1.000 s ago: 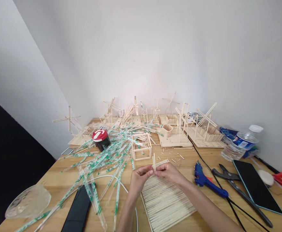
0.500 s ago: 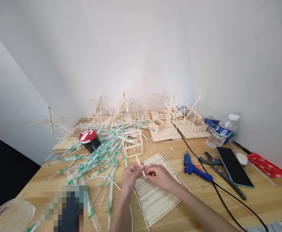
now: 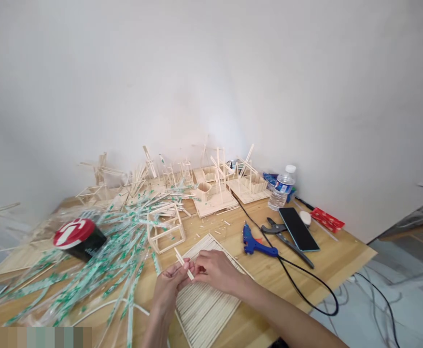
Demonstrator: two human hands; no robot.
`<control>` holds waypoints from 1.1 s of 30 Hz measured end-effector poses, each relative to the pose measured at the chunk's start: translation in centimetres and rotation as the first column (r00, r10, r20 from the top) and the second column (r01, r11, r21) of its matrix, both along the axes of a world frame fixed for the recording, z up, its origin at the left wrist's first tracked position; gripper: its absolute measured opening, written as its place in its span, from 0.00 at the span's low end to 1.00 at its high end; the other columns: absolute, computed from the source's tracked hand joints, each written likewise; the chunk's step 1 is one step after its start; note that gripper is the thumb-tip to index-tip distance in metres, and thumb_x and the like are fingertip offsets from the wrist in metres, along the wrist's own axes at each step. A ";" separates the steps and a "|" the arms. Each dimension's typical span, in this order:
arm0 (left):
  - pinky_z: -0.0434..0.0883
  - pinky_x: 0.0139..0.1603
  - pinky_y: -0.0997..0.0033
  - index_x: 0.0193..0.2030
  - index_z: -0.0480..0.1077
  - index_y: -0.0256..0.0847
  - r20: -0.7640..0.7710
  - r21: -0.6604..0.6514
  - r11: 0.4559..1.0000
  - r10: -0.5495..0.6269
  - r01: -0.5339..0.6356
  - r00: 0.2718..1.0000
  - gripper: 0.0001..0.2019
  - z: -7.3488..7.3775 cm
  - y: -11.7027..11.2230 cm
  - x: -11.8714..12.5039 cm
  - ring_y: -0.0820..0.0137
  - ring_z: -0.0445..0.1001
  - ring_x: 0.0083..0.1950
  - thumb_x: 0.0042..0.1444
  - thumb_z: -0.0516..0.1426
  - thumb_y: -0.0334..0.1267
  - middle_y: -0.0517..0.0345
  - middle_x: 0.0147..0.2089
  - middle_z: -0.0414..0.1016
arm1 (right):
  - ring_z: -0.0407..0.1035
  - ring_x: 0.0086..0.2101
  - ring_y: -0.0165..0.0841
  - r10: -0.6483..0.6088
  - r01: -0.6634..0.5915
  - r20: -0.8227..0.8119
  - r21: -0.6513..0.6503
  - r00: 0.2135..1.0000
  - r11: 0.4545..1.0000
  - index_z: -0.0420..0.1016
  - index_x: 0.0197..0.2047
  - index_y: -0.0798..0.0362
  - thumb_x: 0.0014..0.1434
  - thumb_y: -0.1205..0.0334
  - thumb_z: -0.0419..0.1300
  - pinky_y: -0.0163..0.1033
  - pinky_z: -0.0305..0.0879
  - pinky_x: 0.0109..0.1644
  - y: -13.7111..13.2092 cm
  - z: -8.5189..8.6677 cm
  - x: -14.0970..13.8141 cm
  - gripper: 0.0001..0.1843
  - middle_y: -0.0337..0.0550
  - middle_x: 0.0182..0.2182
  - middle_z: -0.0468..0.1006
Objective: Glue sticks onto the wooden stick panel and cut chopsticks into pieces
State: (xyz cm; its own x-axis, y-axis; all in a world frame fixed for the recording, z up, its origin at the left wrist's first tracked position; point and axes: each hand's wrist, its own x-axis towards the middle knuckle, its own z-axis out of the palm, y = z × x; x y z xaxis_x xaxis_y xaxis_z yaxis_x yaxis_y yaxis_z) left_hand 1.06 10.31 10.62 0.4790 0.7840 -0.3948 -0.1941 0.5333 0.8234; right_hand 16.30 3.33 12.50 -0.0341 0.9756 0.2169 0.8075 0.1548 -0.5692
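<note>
Head view, one frame. Two hands in view, both the person's own. Left hand [image 3: 168, 285] and right hand [image 3: 215, 270] meet over the near part of the wooden table [image 3: 342, 253]; together they pinch one short wooden stick [image 3: 183, 263] at its lower end, fingertips of both closed on it. The stick tilts up and to the left, free end in the air, lower end just above the stick mat [image 3: 204, 309].

Counts:
- stick mat: 1, a flat panel of sticks laid side by side, directly under both hands and partly covered by them.
- open cube frame of sticks [image 3: 166, 227]: 1, just beyond the mat.
- blue glue gun [image 3: 257, 244]: 1, right of the mat, lying on its side; 1 black cord [image 3: 305, 295] runs from it toward the table's near right edge.
- black pliers [image 3: 286, 237]: 1, between glue gun and dark tablet [image 3: 298, 229] (1, lying flat).
- water bottle [image 3: 281, 188]: 1, upright, near the wall.
- red packet [image 3: 326, 220]: 1, right of the tablet.
- black jar with red lid [image 3: 77, 237]: 1, tipped, far left.
- green-and-white wrappers [image 3: 117, 251]: too many to count (a loose heap, blurred), spread across the left half of the table, reaching up to the cube frame.
- finished stick models [image 3: 211, 191]: several along the wall; exact number cannot be told.

The wrapper heap crowds the left hand's side; the right side of the mat lies open up to the glue gun.
</note>
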 end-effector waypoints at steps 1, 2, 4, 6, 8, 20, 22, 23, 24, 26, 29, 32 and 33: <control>0.78 0.36 0.70 0.35 0.76 0.33 -0.003 0.001 1.000 0.005 -0.005 1.000 0.15 0.0 -0.1 0.1 0.62 0.80 0.36 0.39 0.70 0.35 0.49 0.33 0.80 | 0.72 0.33 0.31 -0.011 0.011 0.004 0.004 1.000 1.000 0.77 0.31 0.51 0.49 0.57 0.70 0.32 0.61 0.37 -0.1 0.0 -0.1 0.09 0.36 0.31 0.78; 0.78 0.36 0.70 0.35 0.76 0.33 -0.009 0.001 1.000 0.012 -0.012 1.000 0.14 0.1 -0.2 0.1 0.63 0.80 0.36 0.40 0.70 0.34 0.49 0.33 0.80 | 0.72 0.33 0.30 -0.023 0.023 0.005 0.007 1.000 1.000 0.77 0.31 0.51 0.49 0.57 0.70 0.32 0.61 0.36 -0.2 -0.1 -0.2 0.09 0.36 0.31 0.78; 0.78 0.36 0.72 0.35 0.76 0.33 -0.030 -0.004 1.000 0.024 -0.025 0.999 0.11 0.2 -0.5 0.3 0.64 0.80 0.36 0.43 0.67 0.30 0.49 0.32 0.80 | 0.72 0.31 0.30 -0.048 0.048 0.004 0.010 0.999 0.999 0.77 0.30 0.51 0.49 0.55 0.71 0.31 0.61 0.35 -0.4 -0.2 -0.4 0.10 0.36 0.30 0.78; 0.77 0.35 0.73 0.35 0.76 0.32 -0.054 -0.011 0.999 0.031 -0.031 0.998 0.07 0.4 -0.7 0.5 0.65 0.80 0.36 0.47 0.64 0.26 0.49 0.33 0.80 | 0.71 0.30 0.28 -0.072 0.072 0.001 0.010 0.997 0.997 0.77 0.29 0.50 0.46 0.53 0.72 0.30 0.61 0.34 -0.8 -0.1 -0.1 0.12 0.34 0.29 0.78; 0.77 0.36 0.75 0.35 0.76 0.32 -0.078 -0.015 0.999 0.038 -0.040 0.996 0.06 0.6 -0.8 0.6 0.66 0.80 0.36 0.50 0.61 0.23 0.49 0.33 0.80 | 0.72 0.32 0.29 -0.135 0.135 0.002 0.014 0.991 0.991 0.77 0.30 0.49 0.44 0.50 0.72 0.30 0.63 0.35 -1.5 0.3 1.4 0.15 0.33 0.30 0.77; 0.76 0.39 0.79 0.39 0.76 0.32 -0.157 -0.060 0.997 0.047 -0.057 0.987 0.08 0.8 0.1 0.1 0.66 0.79 0.41 0.50 0.62 0.24 0.46 0.39 0.80 | 0.60 0.54 0.65 -0.952 0.980 0.238 -0.007 0.193 0.197 0.55 0.60 0.69 0.51 0.50 0.63 0.64 0.55 0.51 -11.9 -0.4 20.2 0.42 0.78 0.53 0.64; 0.76 0.40 0.77 0.38 0.76 0.31 -0.155 -0.081 0.996 0.034 -0.047 0.987 0.08 0.7 0.3 0.1 0.65 0.79 0.42 0.50 0.62 0.23 0.45 0.40 0.80 | 0.65 0.51 0.63 -0.947 0.982 0.258 -0.060 0.191 0.182 0.56 0.60 0.68 0.49 0.49 0.63 0.60 0.60 0.49 -12.4 -1.1 20.6 0.43 0.74 0.50 0.69; 0.76 0.41 0.76 0.37 0.76 0.31 -0.154 -0.084 0.995 0.035 -0.048 0.988 0.08 0.6 0.4 0.0 0.65 0.79 0.43 0.49 0.62 0.23 0.46 0.41 0.80 | 0.66 0.50 0.61 -0.945 0.980 0.261 -0.079 0.197 0.182 0.57 0.60 0.67 0.49 0.50 0.63 0.58 0.62 0.48 -12.5 -1.3 20.8 0.42 0.73 0.50 0.70; 0.77 0.41 0.76 0.36 0.76 0.32 -0.152 -0.080 0.995 0.043 -0.055 0.987 0.07 0.6 0.4 0.0 0.65 0.79 0.43 0.49 0.62 0.23 0.46 0.41 0.80 | 0.67 0.49 0.60 -0.943 0.978 0.262 -0.091 0.203 0.185 0.57 0.60 0.67 0.49 0.50 0.63 0.57 0.63 0.47 -12.6 -1.6 20.9 0.43 0.72 0.49 0.70; 0.77 0.41 0.76 0.36 0.76 0.32 -0.159 -0.078 0.995 0.046 -0.059 0.986 0.06 0.6 0.4 0.0 0.66 0.79 0.43 0.50 0.61 0.22 0.47 0.42 0.80 | 0.68 0.50 0.58 -0.942 0.975 0.254 -0.095 0.220 0.202 0.56 0.61 0.68 0.48 0.51 0.64 0.54 0.64 0.48 -12.6 -1.8 21.4 0.44 0.71 0.49 0.71; 0.76 0.42 0.76 0.38 0.76 0.32 -0.175 -0.044 0.998 0.046 -0.055 0.984 0.07 0.8 0.1 0.1 0.66 0.79 0.43 0.51 0.61 0.23 0.47 0.41 0.80 | 0.68 0.51 0.53 -0.940 0.966 0.224 -0.067 0.257 0.248 0.54 0.62 0.67 0.48 0.53 0.63 0.49 0.64 0.49 -13.0 -2.0 22.2 0.44 0.68 0.49 0.73; 0.76 0.47 0.71 0.38 0.76 0.32 -0.190 -0.001 0.998 0.058 -0.059 0.980 0.07 1.0 -0.3 0.3 0.64 0.79 0.43 0.52 0.60 0.24 0.47 0.41 0.80 | 0.69 0.51 0.51 -0.941 0.959 0.190 -0.028 0.281 0.281 0.51 0.64 0.64 0.47 0.54 0.63 0.47 0.65 0.48 -14.0 -2.2 23.3 0.46 0.64 0.51 0.73; 0.75 0.49 0.68 0.37 0.76 0.33 -0.191 0.002 0.998 0.061 -0.061 0.980 0.07 1.0 -0.4 0.3 0.63 0.79 0.44 0.52 0.60 0.23 0.46 0.41 0.80 | 0.69 0.51 0.51 -0.943 0.960 0.180 -0.017 0.279 0.281 0.52 0.64 0.63 0.46 0.54 0.64 0.47 0.66 0.48 -14.5 -2.2 23.8 0.47 0.63 0.51 0.74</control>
State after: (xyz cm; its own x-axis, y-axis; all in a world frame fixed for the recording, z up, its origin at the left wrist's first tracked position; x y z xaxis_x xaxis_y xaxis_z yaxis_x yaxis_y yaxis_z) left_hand 1.40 9.96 11.65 0.3459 0.8077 -0.4775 -0.0661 0.5286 0.8463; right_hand 40.09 -11.12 10.28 0.9192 0.3446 0.1904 0.3935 -0.8192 -0.4172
